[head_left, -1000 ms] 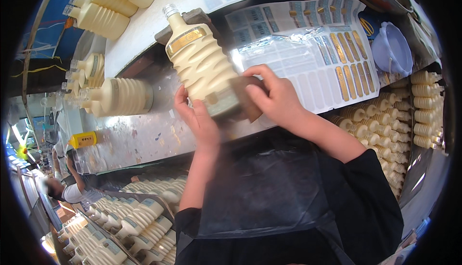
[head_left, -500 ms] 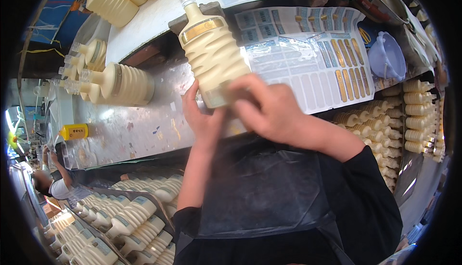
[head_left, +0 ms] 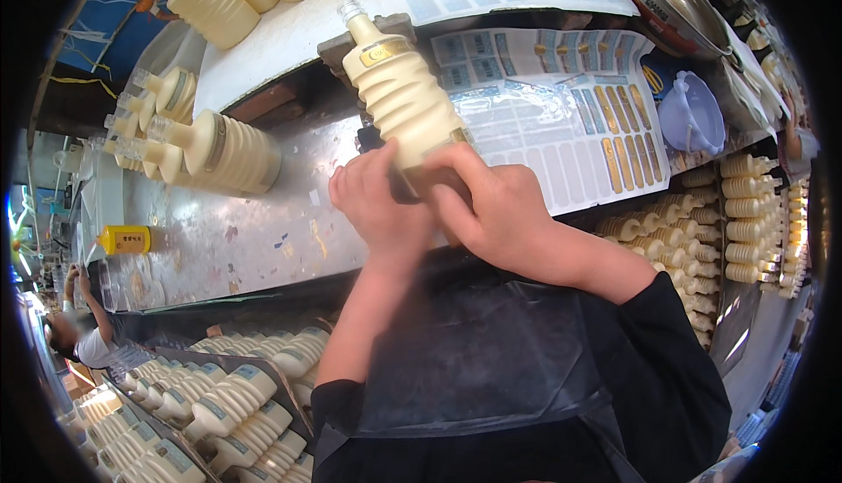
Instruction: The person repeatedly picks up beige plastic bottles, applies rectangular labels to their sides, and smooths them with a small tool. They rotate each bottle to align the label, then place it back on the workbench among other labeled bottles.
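Note:
A cream bottle with wavy ridges lies tilted in front of me, its clear threaded neck pointing away. A gold label crosses its shoulder. My left hand is closed at the left side of the bottle's base, thumb against its front face. On the right of the base, my right hand grips with bent fingers. Both hands hide most of the bottle's lower end. Beyond, the neck end rests against a dark block. A sheet of gold and blue stickers lies to the right of the bottle.
Several cream bottles lie at the left of the metal table, near a yellow container. A lilac bucket stands at the right. Stacked bottles fill racks at lower left and right. Another person is far left.
My left hand has moved up along the bottle's side, and its thumb now lies over the front. My right hand has shifted slightly at the base. The view has shifted a little.

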`<state>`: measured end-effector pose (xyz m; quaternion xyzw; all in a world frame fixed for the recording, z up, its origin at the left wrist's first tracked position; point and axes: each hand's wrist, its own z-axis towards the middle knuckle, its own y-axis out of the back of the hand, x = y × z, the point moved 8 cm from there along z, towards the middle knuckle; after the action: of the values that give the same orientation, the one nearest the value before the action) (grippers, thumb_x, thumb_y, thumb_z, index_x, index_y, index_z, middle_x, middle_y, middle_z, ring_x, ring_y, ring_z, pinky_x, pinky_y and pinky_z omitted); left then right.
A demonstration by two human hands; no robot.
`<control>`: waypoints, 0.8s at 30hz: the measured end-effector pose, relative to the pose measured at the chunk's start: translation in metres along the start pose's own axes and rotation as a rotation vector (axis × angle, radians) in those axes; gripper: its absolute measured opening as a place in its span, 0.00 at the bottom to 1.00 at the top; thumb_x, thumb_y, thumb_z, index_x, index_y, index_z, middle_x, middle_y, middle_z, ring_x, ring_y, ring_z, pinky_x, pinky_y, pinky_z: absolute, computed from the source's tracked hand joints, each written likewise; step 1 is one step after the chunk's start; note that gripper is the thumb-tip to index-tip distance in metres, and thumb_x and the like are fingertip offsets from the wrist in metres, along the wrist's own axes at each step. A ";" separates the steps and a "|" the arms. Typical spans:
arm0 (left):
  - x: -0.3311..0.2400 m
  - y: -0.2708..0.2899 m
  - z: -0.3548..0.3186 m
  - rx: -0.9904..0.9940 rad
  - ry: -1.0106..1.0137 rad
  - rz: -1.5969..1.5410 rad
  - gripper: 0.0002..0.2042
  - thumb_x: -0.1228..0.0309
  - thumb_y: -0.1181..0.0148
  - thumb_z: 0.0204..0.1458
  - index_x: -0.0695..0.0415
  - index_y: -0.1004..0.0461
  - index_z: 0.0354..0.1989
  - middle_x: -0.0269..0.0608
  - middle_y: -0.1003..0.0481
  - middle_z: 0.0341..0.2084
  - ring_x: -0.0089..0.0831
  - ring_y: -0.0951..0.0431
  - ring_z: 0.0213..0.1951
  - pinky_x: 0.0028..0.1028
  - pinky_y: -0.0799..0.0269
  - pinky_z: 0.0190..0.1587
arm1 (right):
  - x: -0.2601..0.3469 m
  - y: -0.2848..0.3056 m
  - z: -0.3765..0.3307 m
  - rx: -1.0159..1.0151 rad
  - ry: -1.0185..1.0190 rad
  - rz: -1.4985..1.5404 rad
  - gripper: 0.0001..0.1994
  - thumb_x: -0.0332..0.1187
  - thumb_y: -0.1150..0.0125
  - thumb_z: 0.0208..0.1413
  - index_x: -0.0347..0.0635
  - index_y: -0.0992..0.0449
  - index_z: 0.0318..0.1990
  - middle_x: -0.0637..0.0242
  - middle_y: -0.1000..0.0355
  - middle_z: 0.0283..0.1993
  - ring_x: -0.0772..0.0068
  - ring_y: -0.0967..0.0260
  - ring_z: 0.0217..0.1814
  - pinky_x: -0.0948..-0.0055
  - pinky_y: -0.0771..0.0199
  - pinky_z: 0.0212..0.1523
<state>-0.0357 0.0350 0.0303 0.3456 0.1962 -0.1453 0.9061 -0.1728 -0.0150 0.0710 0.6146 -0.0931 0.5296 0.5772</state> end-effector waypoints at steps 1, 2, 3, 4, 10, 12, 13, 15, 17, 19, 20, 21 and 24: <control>0.000 -0.001 0.000 -0.004 -0.013 0.017 0.39 0.64 0.21 0.31 0.56 0.29 0.58 0.41 0.26 0.47 0.44 0.27 0.52 0.45 0.44 0.63 | -0.002 0.000 0.001 -0.002 0.005 -0.049 0.11 0.30 0.42 0.62 0.45 0.26 0.51 0.55 0.23 0.26 0.53 0.21 0.27 0.61 0.24 0.29; 0.004 -0.002 -0.002 0.027 0.021 -0.027 0.39 0.64 0.20 0.33 0.56 0.29 0.59 0.43 0.27 0.50 0.44 0.29 0.54 0.44 0.42 0.64 | -0.010 0.004 0.001 -0.030 -0.030 -0.069 0.11 0.30 0.41 0.62 0.45 0.26 0.51 0.54 0.23 0.27 0.51 0.20 0.29 0.60 0.24 0.30; 0.008 0.000 -0.006 0.058 0.055 -0.071 0.39 0.64 0.20 0.35 0.57 0.30 0.60 0.45 0.28 0.52 0.45 0.30 0.56 0.42 0.40 0.64 | -0.021 0.010 0.000 -0.058 -0.066 -0.090 0.11 0.31 0.41 0.62 0.45 0.26 0.51 0.53 0.22 0.27 0.50 0.20 0.30 0.59 0.23 0.30; 0.012 0.000 -0.008 0.090 0.089 -0.115 0.39 0.64 0.19 0.36 0.58 0.31 0.61 0.47 0.29 0.55 0.45 0.31 0.58 0.41 0.39 0.64 | -0.035 0.013 0.000 -0.100 -0.088 -0.032 0.11 0.31 0.41 0.62 0.43 0.26 0.51 0.56 0.23 0.25 0.57 0.22 0.25 0.63 0.26 0.29; 0.061 -0.021 -0.031 0.162 0.391 -0.498 0.37 0.62 0.26 0.47 0.63 0.38 0.63 0.49 0.36 0.58 0.41 0.34 0.60 0.40 0.43 0.67 | -0.090 0.001 -0.013 -0.127 -0.264 0.236 0.12 0.31 0.43 0.64 0.40 0.27 0.53 0.68 0.32 0.21 0.81 0.39 0.22 0.74 0.40 0.26; 0.072 -0.030 -0.034 0.125 0.510 -0.645 0.32 0.63 0.31 0.52 0.63 0.38 0.61 0.48 0.37 0.57 0.39 0.35 0.60 0.39 0.43 0.67 | -0.097 0.000 -0.015 -0.149 -0.269 0.249 0.12 0.31 0.43 0.64 0.40 0.27 0.53 0.69 0.34 0.20 0.82 0.41 0.22 0.74 0.42 0.25; 0.073 -0.032 -0.035 0.119 0.543 -0.691 0.29 0.64 0.34 0.55 0.63 0.38 0.61 0.48 0.37 0.57 0.38 0.36 0.60 0.38 0.44 0.67 | -0.098 0.000 -0.015 -0.154 -0.267 0.250 0.12 0.31 0.42 0.64 0.40 0.27 0.53 0.69 0.34 0.20 0.82 0.42 0.22 0.74 0.43 0.25; 0.075 -0.035 -0.037 0.105 0.609 -0.785 0.22 0.66 0.40 0.63 0.63 0.38 0.60 0.47 0.37 0.57 0.35 0.36 0.60 0.36 0.44 0.67 | -0.093 0.005 -0.015 -0.173 -0.248 0.224 0.12 0.30 0.42 0.64 0.41 0.27 0.53 0.69 0.35 0.19 0.82 0.42 0.21 0.74 0.43 0.25; 0.076 -0.034 -0.036 0.104 0.633 -0.845 0.18 0.68 0.43 0.65 0.62 0.37 0.58 0.45 0.35 0.55 0.33 0.36 0.59 0.34 0.43 0.66 | -0.077 0.012 -0.015 -0.197 -0.213 0.173 0.12 0.29 0.42 0.63 0.41 0.27 0.52 0.68 0.34 0.19 0.80 0.39 0.20 0.73 0.41 0.24; 0.073 -0.031 -0.033 0.104 0.648 -0.877 0.15 0.68 0.46 0.66 0.61 0.35 0.57 0.43 0.34 0.54 0.31 0.35 0.58 0.32 0.41 0.65 | -0.045 0.009 -0.013 -0.160 -0.076 0.150 0.12 0.28 0.42 0.62 0.42 0.27 0.52 0.66 0.33 0.19 0.75 0.35 0.19 0.71 0.37 0.24; 0.069 -0.029 -0.028 0.103 0.651 -0.880 0.14 0.68 0.47 0.67 0.60 0.35 0.56 0.42 0.33 0.52 0.30 0.34 0.57 0.31 0.41 0.64 | -0.030 0.005 -0.011 -0.142 -0.007 0.137 0.12 0.28 0.42 0.62 0.43 0.27 0.52 0.64 0.32 0.19 0.72 0.33 0.18 0.69 0.36 0.24; 0.065 -0.026 -0.025 0.101 0.654 -0.883 0.13 0.68 0.48 0.68 0.60 0.34 0.56 0.41 0.32 0.51 0.29 0.34 0.57 0.30 0.40 0.64 | -0.018 0.001 -0.007 -0.121 0.066 0.017 0.12 0.28 0.41 0.60 0.44 0.27 0.51 0.61 0.30 0.19 0.60 0.27 0.19 0.64 0.31 0.24; 0.049 -0.019 -0.015 0.122 0.629 -0.915 0.13 0.64 0.54 0.72 0.59 0.31 0.54 0.37 0.31 0.49 0.25 0.33 0.52 0.28 0.38 0.61 | 0.006 -0.014 0.003 -0.064 0.096 -0.077 0.09 0.31 0.42 0.59 0.45 0.28 0.47 0.58 0.26 0.20 0.49 0.24 0.21 0.55 0.27 0.24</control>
<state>-0.0038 0.0251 -0.0127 0.3039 0.5785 -0.4247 0.6266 -0.1587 -0.0100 0.0682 0.5728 -0.0585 0.5327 0.6203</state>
